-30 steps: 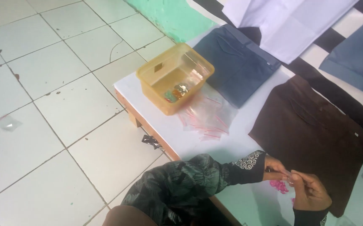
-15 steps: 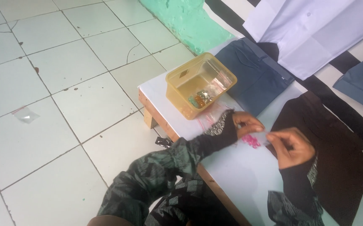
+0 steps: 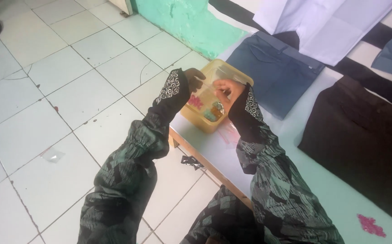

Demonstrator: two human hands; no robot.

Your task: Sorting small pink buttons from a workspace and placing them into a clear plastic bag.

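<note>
My left hand (image 3: 194, 76) and my right hand (image 3: 225, 89) are close together over a yellow see-through plastic box (image 3: 238, 75) at the corner of a pale table (image 3: 214, 149). Both pinch a small clear plastic bag (image 3: 207, 84) stretched between them. Pink bits (image 3: 195, 101) show just under my left hand, inside the box or in the bag; I cannot tell which. Greenish and gold small items (image 3: 214, 110) lie in the box bottom. Both arms wear dark patterned sleeves with white embroidered cuffs.
Loose clear bags (image 3: 229, 133) lie beside the box. A blue garment (image 3: 272, 72), a dark brown garment (image 3: 358, 140) and a white one (image 3: 327, 22) are spread on the table. Pink bits (image 3: 371, 224) sit near its front right. White tiled floor (image 3: 69, 90) lies left.
Both hands have moved from the table's near middle, with the small bag, to over the yellow box. The head view has swung so the box sits at centre.
</note>
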